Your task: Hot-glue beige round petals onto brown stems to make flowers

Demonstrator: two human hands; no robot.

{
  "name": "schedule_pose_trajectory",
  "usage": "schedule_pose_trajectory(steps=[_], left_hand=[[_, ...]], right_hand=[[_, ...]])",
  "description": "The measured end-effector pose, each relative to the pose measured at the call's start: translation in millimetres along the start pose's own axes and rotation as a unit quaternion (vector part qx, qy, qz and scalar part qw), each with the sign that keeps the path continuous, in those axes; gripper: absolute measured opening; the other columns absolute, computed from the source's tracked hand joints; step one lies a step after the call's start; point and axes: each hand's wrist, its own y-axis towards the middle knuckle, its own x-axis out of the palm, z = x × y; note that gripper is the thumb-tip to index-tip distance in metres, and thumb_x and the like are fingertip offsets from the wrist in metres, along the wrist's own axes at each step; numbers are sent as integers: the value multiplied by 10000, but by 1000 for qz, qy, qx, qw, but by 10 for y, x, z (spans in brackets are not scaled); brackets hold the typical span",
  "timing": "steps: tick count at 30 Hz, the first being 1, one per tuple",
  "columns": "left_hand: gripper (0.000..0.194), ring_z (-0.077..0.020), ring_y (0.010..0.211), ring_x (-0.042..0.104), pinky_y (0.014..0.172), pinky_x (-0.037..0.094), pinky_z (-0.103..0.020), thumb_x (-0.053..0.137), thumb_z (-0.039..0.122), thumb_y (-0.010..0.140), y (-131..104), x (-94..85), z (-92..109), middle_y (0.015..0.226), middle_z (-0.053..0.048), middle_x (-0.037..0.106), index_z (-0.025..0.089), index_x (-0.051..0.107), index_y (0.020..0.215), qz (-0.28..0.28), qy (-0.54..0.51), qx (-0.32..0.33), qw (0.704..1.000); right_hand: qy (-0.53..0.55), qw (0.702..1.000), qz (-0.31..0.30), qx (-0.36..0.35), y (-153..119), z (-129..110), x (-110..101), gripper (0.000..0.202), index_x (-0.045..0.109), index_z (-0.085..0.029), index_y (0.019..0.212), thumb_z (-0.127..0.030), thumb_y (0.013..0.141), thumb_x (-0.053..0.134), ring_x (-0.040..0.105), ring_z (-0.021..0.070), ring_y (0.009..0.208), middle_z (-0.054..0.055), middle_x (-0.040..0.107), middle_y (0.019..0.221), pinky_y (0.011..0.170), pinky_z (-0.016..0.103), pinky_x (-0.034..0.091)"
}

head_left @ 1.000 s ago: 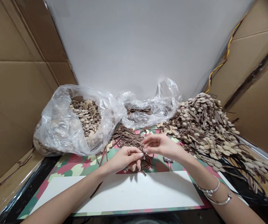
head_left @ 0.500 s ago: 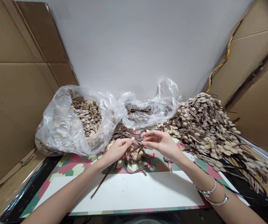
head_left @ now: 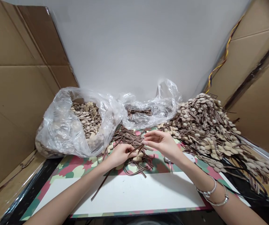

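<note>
My right hand hovers over the middle of the table, thumb and fingertips pinching one end of a thin brown ribbon with a pale stripe. The ribbon slants down towards my left hand, whose fingers are curled low at the loose pile. What those fingers hold, if anything, is partly hidden. Beside the left fingertips lie a few pale, rounded button-like pieces. Behind and around both hands spreads a tangle of similar striped ribbons.
A clear plastic bag of pale pieces stands left; another bag with ribbons lies behind. A large heap of pieces on ribbons covers the right. A white board lies in front. Cardboard walls flank the table.
My left hand has moved down and slightly left, away from the right fingertips, to the pale pieces. My right hand has stayed almost in place.
</note>
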Motion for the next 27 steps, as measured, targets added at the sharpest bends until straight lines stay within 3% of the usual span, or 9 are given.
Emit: schedule_pose_trajectory(steps=[6, 10, 14, 18, 21, 25, 27], left_hand=[[317, -105, 455, 434, 443, 304, -209, 534, 444, 762, -21, -83, 77, 607, 13, 556, 149, 623, 841, 37, -117, -80, 989], [274, -115, 616, 508, 550, 354, -202, 622, 409, 716, -8, -179, 106, 726, -7, 598, 142, 622, 775, 137, -185, -36, 973], [289, -58, 467, 378, 438, 252, -186, 674, 395, 691, 48, -255, 7, 609, 35, 521, 139, 603, 805, 169, -314, -66, 932], [274, -51, 477, 400, 461, 312, -179, 653, 394, 726, 59, -364, -23, 628, 24, 499, 134, 586, 777, 125, -380, -60, 914], [237, -54, 544, 461, 592, 404, -196, 655, 350, 744, -4, -392, 83, 715, -11, 552, 125, 604, 797, 47, -430, -47, 901], [196, -107, 734, 564, 707, 420, -221, 667, 277, 750, -127, -259, 258, 892, -80, 630, 115, 624, 851, -85, -455, -44, 885], [199, -122, 728, 582, 699, 427, -238, 661, 282, 755, -159, -195, 303, 870, -84, 652, 112, 629, 855, -111, -433, -54, 893]], right_hand=[[12, 1000, 8, -6, -9, -62, -47, 263, 660, -177, 898, -295, 671, 724, 654, 195, 829, 67, 696, 864, 745, 315, 533], [56, 997, 42, -10, -10, -136, -135, 257, 660, -189, 892, -260, 659, 743, 655, 178, 828, 47, 704, 825, 743, 277, 525], [127, 989, 70, -20, 2, -213, -299, 252, 664, -194, 863, -211, 631, 764, 653, 140, 755, 22, 695, 779, 695, 235, 524], [87, 996, 32, 12, 12, -261, -426, 286, 664, -174, 876, -209, 613, 771, 648, 142, 725, 40, 692, 783, 630, 226, 518], [22, 997, -37, 59, 19, -230, -397, 337, 650, -154, 919, -250, 616, 762, 649, 167, 737, 65, 693, 798, 639, 266, 522], [-3, 990, -117, 74, 38, -124, -262, 397, 610, -158, 996, -238, 630, 740, 644, 165, 738, 63, 696, 827, 663, 294, 520], [9, 983, -162, 81, 41, -83, -220, 423, 584, -161, 1040, -208, 643, 724, 641, 160, 755, 55, 695, 832, 688, 293, 515]])
